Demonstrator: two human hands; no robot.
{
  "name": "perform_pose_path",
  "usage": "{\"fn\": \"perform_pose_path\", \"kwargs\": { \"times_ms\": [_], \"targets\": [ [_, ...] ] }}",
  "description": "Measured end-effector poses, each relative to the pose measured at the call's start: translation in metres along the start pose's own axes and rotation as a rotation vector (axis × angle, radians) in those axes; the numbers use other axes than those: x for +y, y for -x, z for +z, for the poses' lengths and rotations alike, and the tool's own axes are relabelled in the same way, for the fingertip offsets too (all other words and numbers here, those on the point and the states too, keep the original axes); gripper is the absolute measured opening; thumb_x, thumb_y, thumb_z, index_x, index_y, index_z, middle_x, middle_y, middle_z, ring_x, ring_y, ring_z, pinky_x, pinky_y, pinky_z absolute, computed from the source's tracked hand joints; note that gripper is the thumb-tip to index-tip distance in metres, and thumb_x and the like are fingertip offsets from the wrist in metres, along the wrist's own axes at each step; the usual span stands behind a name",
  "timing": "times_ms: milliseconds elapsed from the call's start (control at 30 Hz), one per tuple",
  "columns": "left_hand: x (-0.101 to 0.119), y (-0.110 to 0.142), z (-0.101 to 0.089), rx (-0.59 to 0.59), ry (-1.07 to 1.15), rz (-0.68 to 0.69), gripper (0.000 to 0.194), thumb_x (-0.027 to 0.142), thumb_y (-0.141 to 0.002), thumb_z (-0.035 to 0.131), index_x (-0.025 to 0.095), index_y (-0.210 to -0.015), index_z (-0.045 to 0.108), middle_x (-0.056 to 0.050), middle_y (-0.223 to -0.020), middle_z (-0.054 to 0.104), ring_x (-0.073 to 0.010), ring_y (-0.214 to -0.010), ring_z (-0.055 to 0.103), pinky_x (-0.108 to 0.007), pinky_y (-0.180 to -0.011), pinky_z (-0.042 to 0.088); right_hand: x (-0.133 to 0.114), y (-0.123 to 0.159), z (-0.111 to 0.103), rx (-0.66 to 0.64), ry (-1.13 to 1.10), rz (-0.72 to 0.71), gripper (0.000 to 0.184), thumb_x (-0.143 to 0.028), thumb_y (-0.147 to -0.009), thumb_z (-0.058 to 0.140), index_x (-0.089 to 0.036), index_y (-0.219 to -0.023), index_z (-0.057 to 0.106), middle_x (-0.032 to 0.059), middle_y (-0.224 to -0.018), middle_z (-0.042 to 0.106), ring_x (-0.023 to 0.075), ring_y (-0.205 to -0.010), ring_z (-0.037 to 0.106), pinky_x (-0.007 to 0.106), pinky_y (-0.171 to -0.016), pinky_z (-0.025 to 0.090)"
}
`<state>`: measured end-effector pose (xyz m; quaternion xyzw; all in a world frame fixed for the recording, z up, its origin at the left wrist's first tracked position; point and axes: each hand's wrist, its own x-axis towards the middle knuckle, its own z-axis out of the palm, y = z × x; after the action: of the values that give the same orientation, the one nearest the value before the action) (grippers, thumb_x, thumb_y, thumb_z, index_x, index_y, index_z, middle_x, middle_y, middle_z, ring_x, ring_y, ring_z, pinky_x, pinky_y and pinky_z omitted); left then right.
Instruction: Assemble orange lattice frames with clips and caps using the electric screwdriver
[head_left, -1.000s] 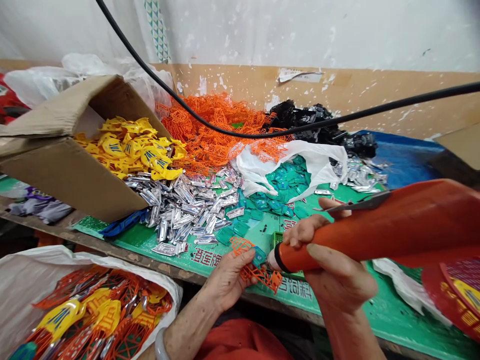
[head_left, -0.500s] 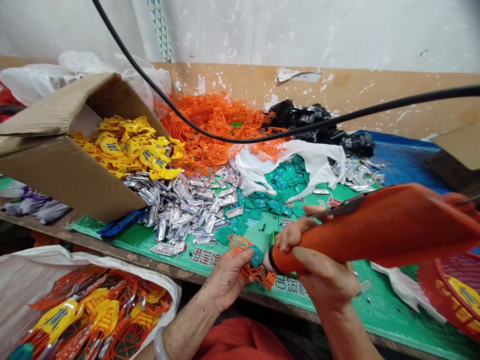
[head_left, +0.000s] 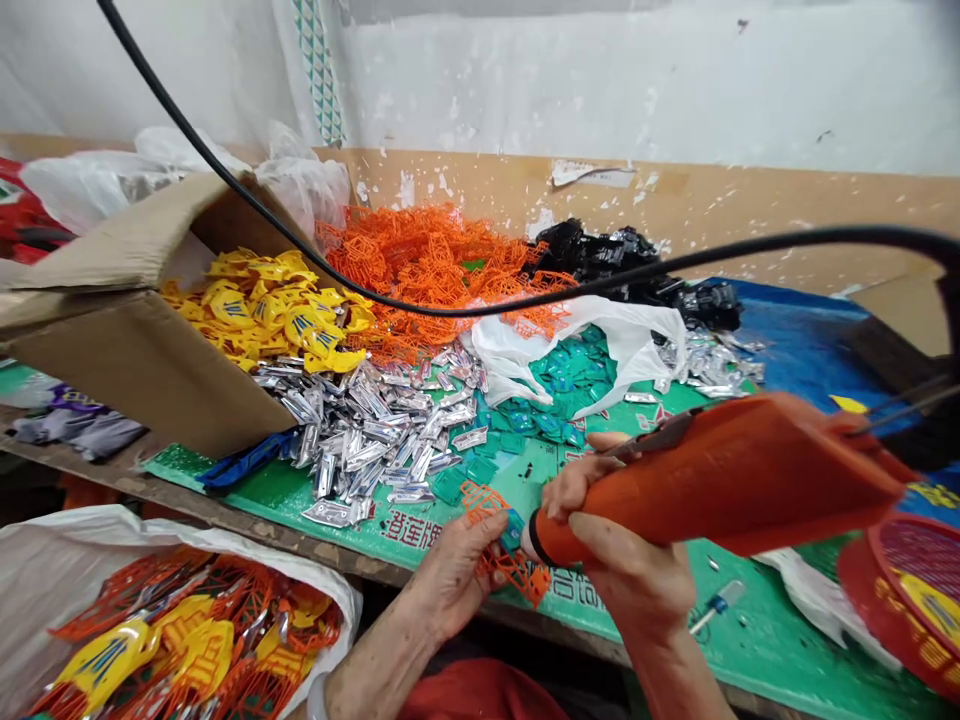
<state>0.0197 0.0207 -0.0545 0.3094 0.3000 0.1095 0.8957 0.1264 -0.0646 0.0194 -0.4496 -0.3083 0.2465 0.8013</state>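
Observation:
My left hand [head_left: 461, 570] pinches an orange plastic lattice part [head_left: 525, 578] with a small teal plastic piece [head_left: 512, 530] lying on it, just over the front edge of the table. Wrapped around the front of an orange power screwdriver [head_left: 720, 480] is my right hand [head_left: 630, 550]. The tool slants down to the left, and its nose meets the teal piece. Its tip and any screw there are hidden. Beyond my hands lie a heap of silver pieces [head_left: 367, 425] and teal pieces [head_left: 574, 365] in a white plastic bag [head_left: 504, 350].
A cardboard box [head_left: 150, 350] spills yellow parts [head_left: 262, 305]. Behind are piles of orange lattices [head_left: 420, 260] and black parts [head_left: 600, 255]. A black cable [head_left: 420, 310] hangs across. A white sack [head_left: 45, 560] stands lower left; a red basket [head_left: 885, 590] and small screwdriver [head_left: 724, 600] are right.
The view has tilted up slightly. The tool's rear has swung a little down and left, while its nose stays against the teal piece. Both hands keep their holds.

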Motion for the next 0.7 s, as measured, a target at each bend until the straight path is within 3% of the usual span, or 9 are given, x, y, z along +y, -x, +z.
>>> {"fn": "perform_pose_path", "kwargs": {
  "times_ms": [200, 333, 433, 500, 600, 700],
  "targets": [
    [0.017, 0.012, 0.004, -0.092, -0.033, 0.016, 0.040, 0.023, -0.064, 0.081, 0.015, -0.101, 0.068, -0.005, -0.087, 0.070, -0.0135, -0.072, 0.064, -0.020, -0.057, 0.045, -0.028, -0.017, -0.010, 0.166, -0.006, -0.131, 0.048, -0.013, -0.066, 0.069, -0.024, -0.112, 0.058, -0.0038, -0.067, 0.060, 0.0141, -0.059, 0.057, 0.033, -0.062, 0.050],
    [0.030, 0.017, 0.003, -0.001, -0.098, 0.124, 0.035, 0.027, -0.062, 0.084, 0.015, -0.092, 0.071, -0.002, -0.079, 0.070, -0.0112, -0.065, 0.062, -0.019, -0.055, 0.046, -0.043, -0.043, -0.031, 0.357, 0.114, -0.233, 0.041, -0.016, -0.058, 0.073, -0.019, -0.097, 0.062, -0.0038, -0.062, 0.060, 0.0138, -0.053, 0.055, 0.031, -0.055, 0.047],
    [0.036, 0.019, 0.000, 0.057, -0.097, 0.166, 0.034, 0.033, -0.062, 0.085, 0.016, -0.088, 0.072, 0.000, -0.076, 0.071, -0.0099, -0.059, 0.062, -0.023, -0.063, 0.053, -0.046, -0.060, -0.052, 0.485, 0.280, -0.221, 0.038, -0.025, -0.052, 0.077, -0.017, -0.085, 0.061, -0.0041, -0.062, 0.059, 0.0127, -0.050, 0.054, 0.029, -0.052, 0.045],
    [0.040, 0.020, 0.000, 0.107, -0.087, 0.155, 0.037, 0.033, -0.059, 0.086, 0.017, -0.089, 0.071, -0.001, -0.080, 0.073, -0.0102, -0.056, 0.062, -0.024, -0.059, 0.054, -0.046, -0.067, -0.068, 0.524, 0.404, -0.194, 0.037, -0.033, -0.053, 0.078, -0.016, -0.080, 0.059, -0.0027, -0.065, 0.059, 0.0132, -0.052, 0.055, 0.031, -0.053, 0.046],
    [0.043, 0.022, 0.001, 0.146, -0.085, 0.131, 0.041, 0.033, -0.056, 0.088, 0.017, -0.089, 0.069, 0.000, -0.081, 0.073, -0.0132, -0.058, 0.064, -0.024, -0.052, 0.055, -0.048, -0.071, -0.086, 0.567, 0.555, -0.191, 0.041, -0.037, -0.055, 0.079, -0.016, -0.084, 0.059, 0.0002, -0.073, 0.062, 0.0152, -0.060, 0.056, 0.034, -0.061, 0.048],
    [0.041, 0.021, 0.001, 0.188, -0.050, 0.133, 0.040, 0.030, -0.051, 0.091, 0.018, -0.079, 0.066, 0.005, -0.071, 0.069, -0.0105, -0.052, 0.061, -0.022, -0.047, 0.054, -0.048, -0.067, -0.092, 0.642, 0.727, -0.233, 0.049, -0.039, -0.062, 0.076, -0.017, -0.103, 0.060, 0.0057, -0.096, 0.063, 0.0209, -0.082, 0.059, 0.039, -0.075, 0.048]
  ]
}}
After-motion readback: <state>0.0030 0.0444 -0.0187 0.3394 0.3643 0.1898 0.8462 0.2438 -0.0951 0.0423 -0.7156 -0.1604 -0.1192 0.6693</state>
